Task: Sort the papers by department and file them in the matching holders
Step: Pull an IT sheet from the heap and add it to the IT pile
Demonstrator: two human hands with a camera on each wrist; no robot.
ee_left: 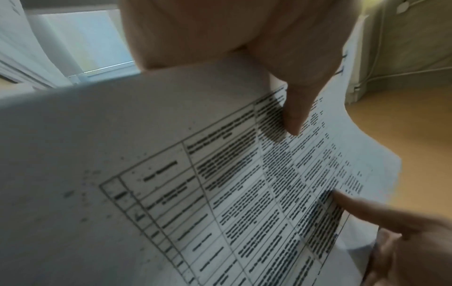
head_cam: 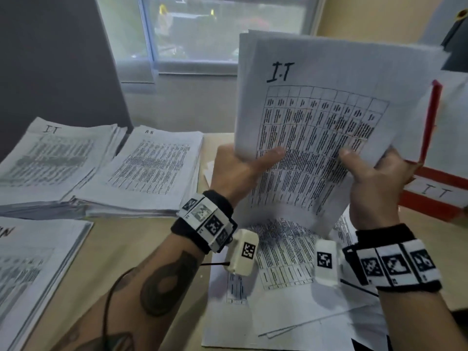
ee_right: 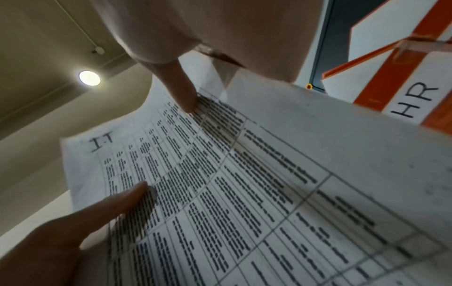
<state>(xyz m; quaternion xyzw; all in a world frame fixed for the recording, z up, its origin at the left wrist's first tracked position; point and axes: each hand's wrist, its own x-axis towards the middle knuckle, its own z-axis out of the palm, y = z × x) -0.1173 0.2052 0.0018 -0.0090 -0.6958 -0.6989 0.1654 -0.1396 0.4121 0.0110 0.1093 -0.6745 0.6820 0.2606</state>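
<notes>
I hold a thin sheaf of printed table sheets marked "I.T" (head_cam: 316, 117) upright above the desk. My left hand (head_cam: 243, 168) grips its lower left edge, thumb on the front. At the lower right edge my right hand (head_cam: 367, 171) grips it the same way. Both wrist views show the sheaf (ee_left: 220, 193) (ee_right: 220, 183) close up with both thumbs pressed on it. A red and white holder labelled "IT" (head_cam: 435, 193) stands just right of my right hand. Another orange holder labelled "HR" (ee_right: 415, 100) shows in the right wrist view.
Sorted stacks lie on the left of the desk: one marked "IT" (head_cam: 50, 158), one beside it (head_cam: 152, 168), and a third at the near left (head_cam: 30, 269). Loose sheets (head_cam: 283, 300) lie under my wrists. A window (head_cam: 202, 31) is behind.
</notes>
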